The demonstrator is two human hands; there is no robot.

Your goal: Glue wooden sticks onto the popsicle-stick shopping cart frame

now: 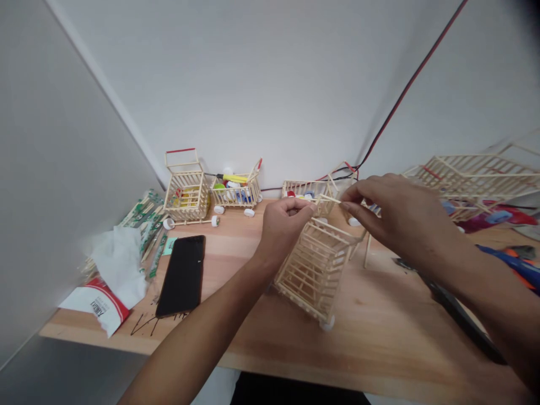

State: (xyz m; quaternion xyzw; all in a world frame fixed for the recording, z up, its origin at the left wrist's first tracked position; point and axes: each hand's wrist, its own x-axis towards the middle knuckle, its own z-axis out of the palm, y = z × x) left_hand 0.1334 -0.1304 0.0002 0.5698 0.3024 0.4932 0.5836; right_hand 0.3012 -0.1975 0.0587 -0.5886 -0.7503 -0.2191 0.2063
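A miniature shopping cart (314, 270) built from thin wooden sticks stands tilted on the table, with a white wheel (327, 323) at its lower corner. At its upper edge my left hand (284, 225) is closed, thumb and forefinger pinching a stick part of the cart; the exact grip is partly hidden. My right hand (379, 208) pinches a short thin wooden stick (331, 198) between thumb and fingers. The stick points left, its far end close to my left fingertips.
Finished stick carts (188, 194) line the wall, some filled with colourful bits. A phone (181, 275), torn paper wrapper (103, 304) and green-wrapped sticks (145, 216) lie left. Dark long-handled tool (459, 315) and blue-orange tools (512, 261) lie right. The table's front edge (253, 365) is near.
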